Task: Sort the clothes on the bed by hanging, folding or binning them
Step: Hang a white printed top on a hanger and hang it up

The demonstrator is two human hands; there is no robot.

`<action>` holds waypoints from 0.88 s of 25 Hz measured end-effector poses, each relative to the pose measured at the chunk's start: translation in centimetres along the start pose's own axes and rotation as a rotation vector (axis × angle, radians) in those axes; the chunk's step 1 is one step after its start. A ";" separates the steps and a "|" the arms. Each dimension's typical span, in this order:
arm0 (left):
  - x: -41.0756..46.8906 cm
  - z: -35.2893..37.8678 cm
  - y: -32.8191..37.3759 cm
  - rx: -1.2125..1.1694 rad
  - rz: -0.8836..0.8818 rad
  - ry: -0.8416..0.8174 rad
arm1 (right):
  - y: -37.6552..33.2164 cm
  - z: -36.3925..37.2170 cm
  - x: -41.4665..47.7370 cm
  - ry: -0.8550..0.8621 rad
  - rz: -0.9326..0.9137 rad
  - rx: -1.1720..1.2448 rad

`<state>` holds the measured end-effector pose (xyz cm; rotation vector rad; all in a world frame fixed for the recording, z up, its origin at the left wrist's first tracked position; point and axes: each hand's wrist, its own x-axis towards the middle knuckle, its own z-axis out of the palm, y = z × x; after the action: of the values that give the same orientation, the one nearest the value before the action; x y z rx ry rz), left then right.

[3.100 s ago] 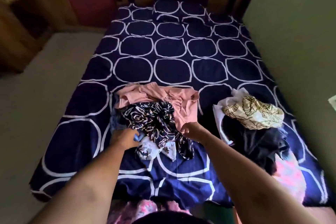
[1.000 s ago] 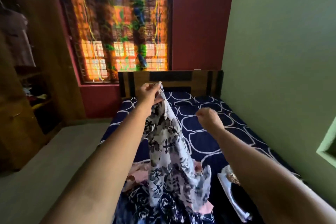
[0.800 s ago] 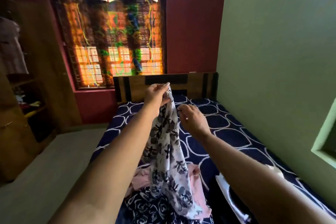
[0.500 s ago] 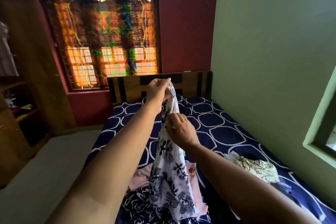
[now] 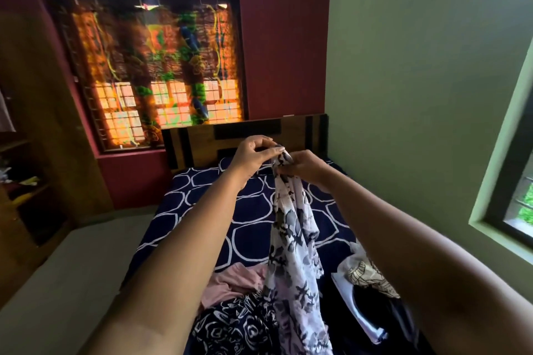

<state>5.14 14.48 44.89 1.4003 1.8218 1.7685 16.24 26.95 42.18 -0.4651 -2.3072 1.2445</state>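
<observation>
Left hand (image 5: 253,153): raised over the bed (image 5: 253,228), thumb and fingertips pinching the very top of the floral garment (image 5: 291,239).
Right hand (image 5: 305,166): just beside the left and a little lower, fingers curled round the same bunched top edge.
Floral garment: white with dark flowers. It hung straight down from both hands, gathered tight at the grip and widening below. Its lower part dropped in front of the pile at the near end of the bed (the hem ran out of view).
Pink garment (image 5: 230,282): crumpled on the bed, left of the hanging cloth and under the left forearm.
Dark rose-print garment (image 5: 236,328): heaped nearest the camera, touching the pink one and partly behind the hanging cloth.
Cream leaf-print garment (image 5: 366,277): on the bed's right side, under the right forearm, lying on dark clothing (image 5: 383,314) — apart from the pink and rose-print pile.
Bed: navy cover with white rounded outlines, wooden headboard (image 5: 202,141) at the far end.
Room: a curtained window (image 5: 155,66) glowing orange above the headboard, a green wall (image 5: 418,81) on the right, and wooden shelves (image 5: 23,181) on the left.
</observation>
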 end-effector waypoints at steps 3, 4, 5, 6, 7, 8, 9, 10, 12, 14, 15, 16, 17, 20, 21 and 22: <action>-1.6 -0.9 -2.2 -0.112 -0.143 -0.020 | -0.7 -0.4 0.0 0.038 -0.032 0.004; -2.4 -1.4 -3.6 -0.114 -0.214 -0.065 | -1.0 -0.6 -0.2 0.041 -0.034 0.044; -3.1 -1.9 -5.3 -0.087 -0.284 -0.144 | -1.4 -0.9 -0.4 0.034 -0.039 0.088; -4.2 -2.3 -6.7 -0.061 -0.347 -0.242 | -2.0 -1.3 -0.7 0.018 -0.048 0.112; -5.0 -2.5 -8.3 -0.023 -0.408 -0.330 | -2.5 -1.7 -0.9 -0.002 -0.062 0.114; -5.9 -2.4 -9.2 0.000 -0.467 -0.396 | -3.0 -2.2 -1.0 -0.032 -0.078 0.105; -6.4 -2.3 -10.4 0.003 -0.524 -0.424 | -3.5 -2.8 -1.2 -0.070 -0.082 0.105; -6.9 -2.0 -11.0 0.002 -0.566 -0.439 | -3.7 -3.2 -1.3 -0.098 -0.072 0.123; -7.4 -0.8 -11.0 -0.031 -0.634 -0.439 | -4.4 -4.0 -1.8 -0.118 -0.056 0.220; -7.6 0.6 -10.9 -0.047 -0.697 -0.419 | -4.7 -4.7 -2.4 -0.106 -0.066 0.306; -7.8 1.0 -11.0 -0.018 -0.721 -0.423 | -4.8 -5.1 -2.8 -0.094 -0.070 0.333; -8.1 1.7 -10.7 -0.017 -0.724 -0.449 | -4.8 -5.5 -3.1 -0.081 -0.069 0.351; -8.4 2.1 -11.1 0.017 -0.747 -0.458 | -4.8 -5.9 -3.4 -0.071 -0.072 0.359; -9.4 3.0 -11.4 0.187 -0.811 -0.565 | -4.7 -7.1 -4.0 -0.043 -0.092 0.319; -9.6 3.4 -11.4 0.206 -0.847 -0.616 | -4.7 -7.3 -4.2 -0.029 -0.095 0.297; -9.9 3.8 -11.4 0.194 -0.903 -0.618 | -4.7 -7.5 -4.4 -0.017 -0.093 0.274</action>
<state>7.81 11.80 29.80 0.7946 1.8270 0.6395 23.67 27.35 48.64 -0.2491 -2.1028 1.4932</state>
